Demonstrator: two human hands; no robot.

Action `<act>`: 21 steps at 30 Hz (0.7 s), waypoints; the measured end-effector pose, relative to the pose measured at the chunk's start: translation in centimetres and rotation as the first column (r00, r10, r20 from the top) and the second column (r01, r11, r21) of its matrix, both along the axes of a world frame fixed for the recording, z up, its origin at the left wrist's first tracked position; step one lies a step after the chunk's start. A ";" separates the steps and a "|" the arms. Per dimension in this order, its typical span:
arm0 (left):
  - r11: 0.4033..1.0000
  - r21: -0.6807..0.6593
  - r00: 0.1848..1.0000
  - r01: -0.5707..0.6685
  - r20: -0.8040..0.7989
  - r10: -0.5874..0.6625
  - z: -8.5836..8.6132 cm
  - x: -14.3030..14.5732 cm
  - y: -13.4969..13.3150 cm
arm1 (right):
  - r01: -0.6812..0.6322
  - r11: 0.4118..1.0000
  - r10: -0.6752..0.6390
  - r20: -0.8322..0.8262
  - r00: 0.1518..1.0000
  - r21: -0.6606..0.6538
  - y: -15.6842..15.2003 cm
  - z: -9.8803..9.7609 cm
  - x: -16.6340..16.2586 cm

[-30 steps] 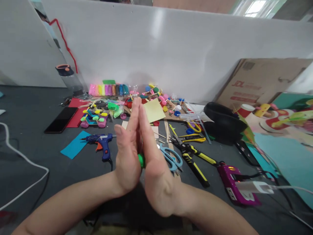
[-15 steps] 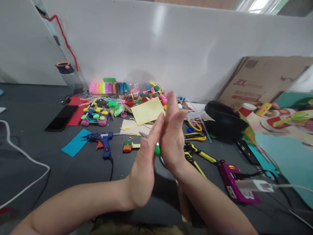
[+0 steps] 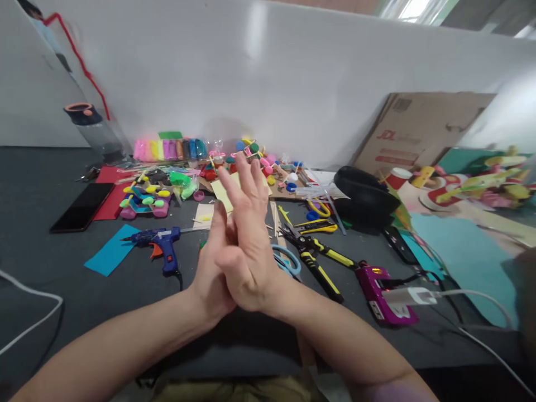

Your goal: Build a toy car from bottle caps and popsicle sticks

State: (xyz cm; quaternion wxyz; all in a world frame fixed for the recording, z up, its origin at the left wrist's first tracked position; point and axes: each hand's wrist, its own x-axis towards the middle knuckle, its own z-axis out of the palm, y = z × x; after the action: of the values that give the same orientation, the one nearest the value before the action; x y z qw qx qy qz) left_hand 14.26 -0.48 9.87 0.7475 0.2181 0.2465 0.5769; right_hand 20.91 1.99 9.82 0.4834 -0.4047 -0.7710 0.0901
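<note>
My left hand (image 3: 213,265) and my right hand (image 3: 249,245) are pressed palm to palm over the middle of the table. The right one lies in front, its fingers stretched upward and a little spread, its thumb bent toward me. Most of the left fingers are hidden behind it. A small green lump of modelling clay showed between the palms half a second ago; it is now hidden by the hands. Close to the right hand lie light-blue-handled scissors (image 3: 288,258) and yellow-and-black pliers (image 3: 320,262). A blue glue gun (image 3: 165,245) rests left of the hands on blue paper (image 3: 109,254).
Packs of coloured clay (image 3: 170,149) and small craft pieces line the back wall. A phone (image 3: 84,206) and a bottle (image 3: 98,134) are at left. Toward the right are a yellow utility knife (image 3: 318,226), a black case (image 3: 364,198), a purple power block (image 3: 385,293) and cardboard (image 3: 422,131).
My palms have slid against each other, the right now covering more of the left. The green clay has gone out of sight between them. The view has shifted right.
</note>
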 end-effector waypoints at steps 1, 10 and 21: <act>1.000 -0.018 1.000 -0.012 0.020 0.012 0.1 0.1 0.1 | 0.029 0.999 -0.027 0.034 0.999 -0.032 0.3 0.0 0.1; 0.947 -0.271 0.973 0.173 0.195 -0.122 0.3 -0.9 -0.4 | 0.190 0.973 -0.200 -0.065 0.978 -0.128 4.6 0.3 6.0; 0.954 -0.237 0.982 0.184 0.015 -0.186 -3.4 -3.8 -0.1 | 0.322 0.907 -0.239 0.300 0.924 -0.270 -1.0 -3.6 13.2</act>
State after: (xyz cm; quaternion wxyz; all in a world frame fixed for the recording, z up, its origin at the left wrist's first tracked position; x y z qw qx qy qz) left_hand 10.47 -0.55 6.47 0.8181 0.1511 0.2950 0.4700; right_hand 34.16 0.96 6.25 0.3154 -0.5923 -0.7364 0.0869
